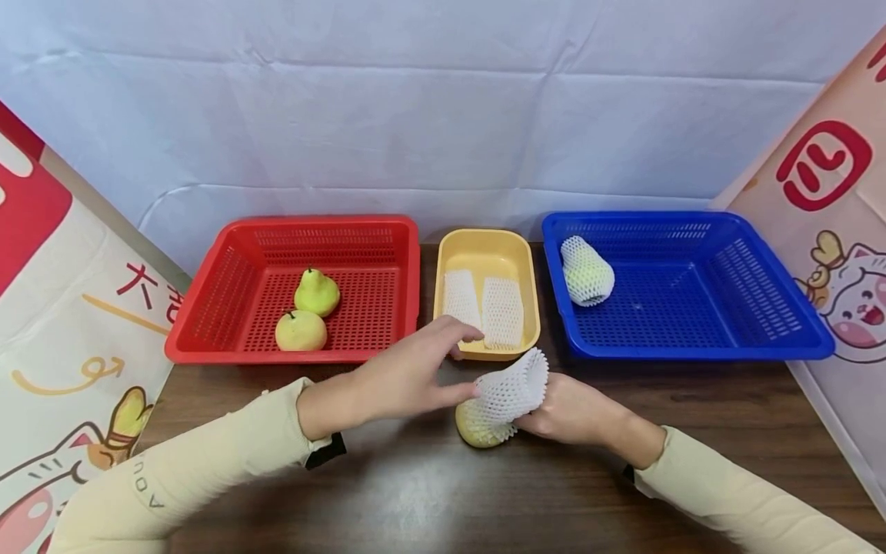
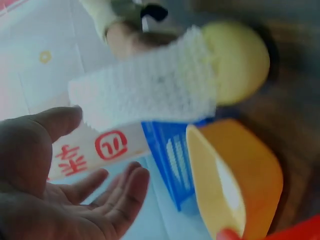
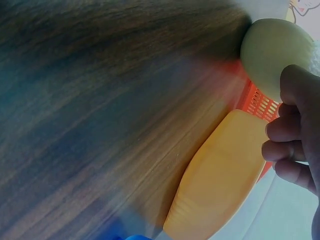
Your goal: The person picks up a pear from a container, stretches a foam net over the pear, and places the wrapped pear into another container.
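Above the table, my right hand (image 1: 577,412) pinches a white foam fruit net (image 1: 512,388) at its side, with the thumb low near the net's edge. A round yellow-green fruit (image 1: 479,427) sticks out of the net's lower end; the rest of it is covered. The net's upper end stands open and tilts to the right. My left hand (image 1: 408,373) is on the other side, fingers spread and relaxed. Its thumb (image 2: 62,121) is close to the net's free end; contact is unclear. In the right wrist view the fruit (image 3: 272,55) shows beside my right thumb.
A yellow tray (image 1: 487,240) behind the hands holds two flat foam nets (image 1: 503,312). In the red basket (image 1: 321,225) at left lie a green pear (image 1: 317,294) and a round yellow fruit (image 1: 301,332). The blue basket (image 1: 692,350) at right holds a netted fruit (image 1: 587,273).
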`<state>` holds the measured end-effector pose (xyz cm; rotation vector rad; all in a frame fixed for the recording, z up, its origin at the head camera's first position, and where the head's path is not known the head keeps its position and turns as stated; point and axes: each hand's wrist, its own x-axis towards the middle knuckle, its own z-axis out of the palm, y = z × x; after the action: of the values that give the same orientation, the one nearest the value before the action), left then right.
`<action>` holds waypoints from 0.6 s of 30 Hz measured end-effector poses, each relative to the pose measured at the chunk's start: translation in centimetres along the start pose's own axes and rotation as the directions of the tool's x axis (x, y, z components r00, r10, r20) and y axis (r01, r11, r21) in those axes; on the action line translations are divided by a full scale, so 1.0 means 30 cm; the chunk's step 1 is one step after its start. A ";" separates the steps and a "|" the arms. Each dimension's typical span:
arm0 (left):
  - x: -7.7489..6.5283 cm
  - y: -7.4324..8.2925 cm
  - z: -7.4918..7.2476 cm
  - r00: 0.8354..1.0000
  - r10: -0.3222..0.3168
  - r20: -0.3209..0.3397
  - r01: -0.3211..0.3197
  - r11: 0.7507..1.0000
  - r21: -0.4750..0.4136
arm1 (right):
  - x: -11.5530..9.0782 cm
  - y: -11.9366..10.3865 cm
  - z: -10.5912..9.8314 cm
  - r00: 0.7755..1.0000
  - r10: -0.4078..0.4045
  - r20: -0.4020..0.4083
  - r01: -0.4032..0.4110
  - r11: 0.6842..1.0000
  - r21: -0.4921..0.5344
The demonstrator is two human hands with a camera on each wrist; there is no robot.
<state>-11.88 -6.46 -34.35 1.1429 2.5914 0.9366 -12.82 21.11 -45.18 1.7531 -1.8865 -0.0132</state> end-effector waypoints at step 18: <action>-0.028 -0.064 0.249 0.986 -0.162 0.035 0.159 0.985 0.068 | 0.005 0.000 0.003 1.000 -0.015 0.024 0.017 0.997 -0.075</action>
<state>-9.67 -4.43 -41.49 0.9397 2.6521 0.7932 -12.85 20.95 -45.20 1.7241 -1.8641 -0.1103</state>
